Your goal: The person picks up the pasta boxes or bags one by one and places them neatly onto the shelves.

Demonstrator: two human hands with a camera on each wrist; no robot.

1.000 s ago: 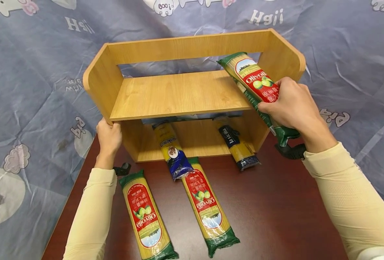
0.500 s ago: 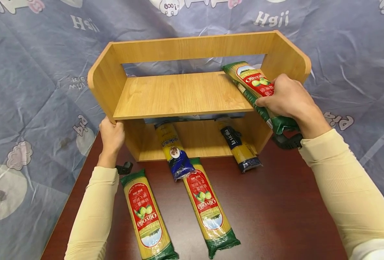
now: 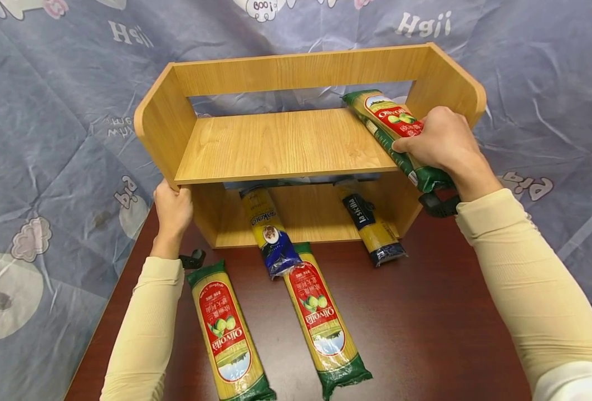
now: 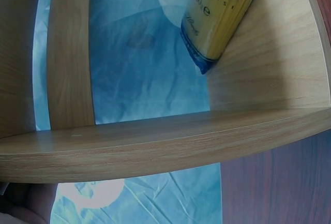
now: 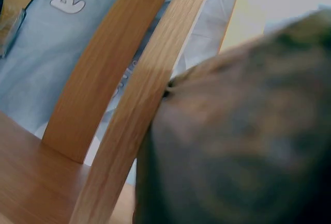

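Gripping held Olivoilà pack (image 3: pixel 382 123) near its lower end w/ R hand (image 3: pixel 441 139) in head view, thumb along one side. Slopes back & up fr. that hand, far end over upper board (image 3: pixel 275 145), near end jutting past front edge. Could slide off or tip fwd if let go too early, owing to overhang; might then knock la sicilia pack (image 3: pixel 368 223), below the hand. Clasping L side panel (image 3: pixel 162 125) of shelf unit (image 3: pixel 296 73) low down w/ L hand (image 3: pixel 171 209); if slackened, might let unit skid under a push fr. R. Note, below & betw. both hands, blue-yellow pack (image 3: pixel 268 231), end atop table pack (image 3: pixel 323 320); perhaps easily dislodged by a jolt.

In L wrist view, can't tell grip: only a dark bit of hand at corner, beside panel.

In R wrist view, can't tell grip either. Prob. shows held pack, badly blurred, close to wooden strip (image 5: pixel 142 100); might snag there if pushed crooked.
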